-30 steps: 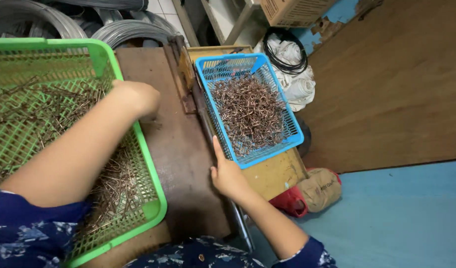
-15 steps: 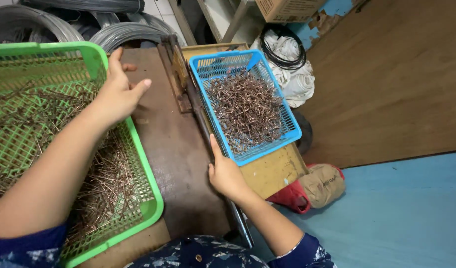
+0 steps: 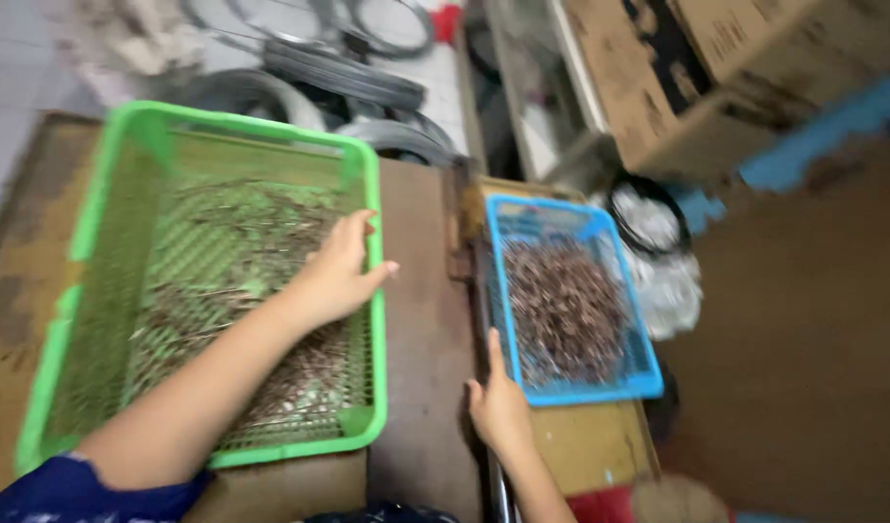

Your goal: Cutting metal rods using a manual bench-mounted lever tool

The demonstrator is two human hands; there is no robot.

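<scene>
The left hand (image 3: 338, 271), fingers loosely spread and holding nothing, rests on the green basket (image 3: 372, 291) rim over the wire pins (image 3: 222, 281), while the right hand (image 3: 498, 407), open, touches the blue basket (image 3: 493, 291), which could tip if pushed.

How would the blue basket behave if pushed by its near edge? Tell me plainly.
The blue basket looks like thin mesh plastic, so its wall would probably flex. The heap of small metal pieces inside likely makes it heavy for its size. It would probably slide rather than tip, being low and wide. The right hand is at its near corner.
</scene>
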